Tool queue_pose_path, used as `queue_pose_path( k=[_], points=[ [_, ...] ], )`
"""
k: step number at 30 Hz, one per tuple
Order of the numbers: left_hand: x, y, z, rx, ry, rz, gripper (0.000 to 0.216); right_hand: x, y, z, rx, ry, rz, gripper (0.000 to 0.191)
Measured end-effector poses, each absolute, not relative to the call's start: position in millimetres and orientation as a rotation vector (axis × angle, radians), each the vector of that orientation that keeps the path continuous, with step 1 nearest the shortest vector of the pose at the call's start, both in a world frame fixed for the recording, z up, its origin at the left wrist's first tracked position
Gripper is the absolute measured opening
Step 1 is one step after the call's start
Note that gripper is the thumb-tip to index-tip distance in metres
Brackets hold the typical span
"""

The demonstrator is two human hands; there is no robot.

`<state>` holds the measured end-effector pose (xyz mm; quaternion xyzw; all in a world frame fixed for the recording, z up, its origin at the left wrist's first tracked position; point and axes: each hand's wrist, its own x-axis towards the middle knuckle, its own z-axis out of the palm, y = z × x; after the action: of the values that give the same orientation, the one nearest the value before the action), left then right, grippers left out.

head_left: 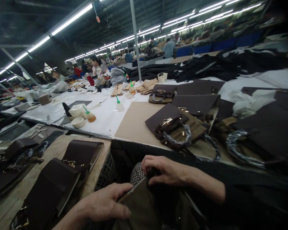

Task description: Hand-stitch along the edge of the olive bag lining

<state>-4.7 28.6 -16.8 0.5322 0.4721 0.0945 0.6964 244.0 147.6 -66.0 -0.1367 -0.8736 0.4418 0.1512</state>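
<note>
Fingers (121, 189) grip the dark bag (144, 209): left hand (103, 204) at its edge, right hand (165, 171) atop; I judge mid-handling, steadiness required.

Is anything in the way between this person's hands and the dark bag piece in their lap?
Nothing visible. The left hand pinches the edge of the bag piece, and the right hand lies curled over its top, touching it. The other bags sit apart on the table.

Long table (96, 133) stretching away here, white sheet (105, 115) covering its left stretch with green-capped bottles (90, 115) standing on it, a tan board (136, 123) at the near edge, dark brown handbags (175, 127) heaped toward the right end.
</note>
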Motion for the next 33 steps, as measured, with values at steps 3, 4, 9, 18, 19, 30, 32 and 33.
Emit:
queue_pose_path(
  k=[3,4,9,18,19,30,32,33],
  points=[
    [-14,30,-24,1.185,1.080,0.207,0.041,236,152,-74,-0.398,-2.500,1.296,0.024],
    [-17,30,-26,1.195,1.099,0.202,0.040,235,152,-77,-0.420,-2.508,1.294,0.024],
    [-24,30,-30,1.249,1.196,0.167,0.031,233,151,-90,-0.497,-2.519,1.288,0.022],
    [-29,29,-36,1.293,1.238,0.157,0.030,230,141,-90,-0.542,-2.558,1.243,0.015],
    [-29,28,-37,1.298,1.236,0.160,0.030,228,139,-90,-0.573,-2.574,1.213,0.014],
    [-33,10,-48,1.316,1.473,0.386,0.038,219,129,-88,-0.547,-2.547,1.254,0.015],
    [-29,4,-47,1.341,1.554,0.483,0.041,219,130,-88,-0.545,-2.519,1.278,0.017],
    [-27,0,-47,1.357,1.600,0.525,0.042,219,130,-89,-0.556,-2.506,1.277,0.017]
  ],
)
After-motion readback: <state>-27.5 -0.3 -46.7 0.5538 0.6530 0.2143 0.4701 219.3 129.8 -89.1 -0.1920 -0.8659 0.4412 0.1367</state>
